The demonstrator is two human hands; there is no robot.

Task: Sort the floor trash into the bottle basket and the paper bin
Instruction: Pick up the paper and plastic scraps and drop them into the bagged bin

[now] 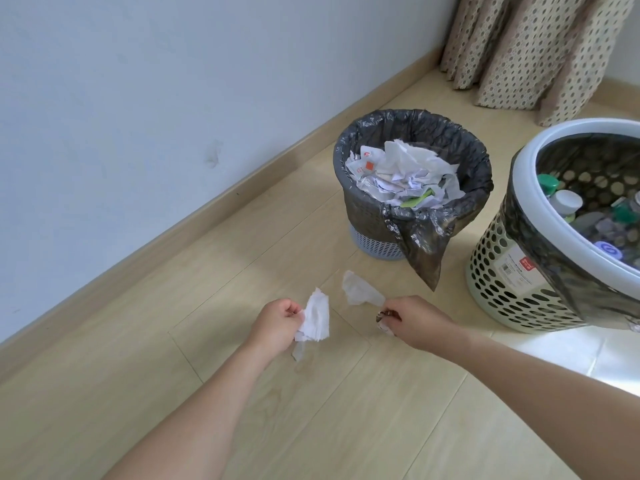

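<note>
My left hand grips a crumpled white tissue above the wooden floor. My right hand pinches a thin translucent scrap of paper that sticks out toward the bins, and something small and brownish shows under its fingers. The paper bin, lined with a dark bag and full of crumpled paper, stands just beyond both hands. The bottle basket, a pale perforated tub with a white rim, stands at the right and holds several bottles and caps.
A white wall with a wooden skirting board runs diagonally at the left. Dotted curtains hang at the back right. A sunlit patch of floor lies beside the bottle basket.
</note>
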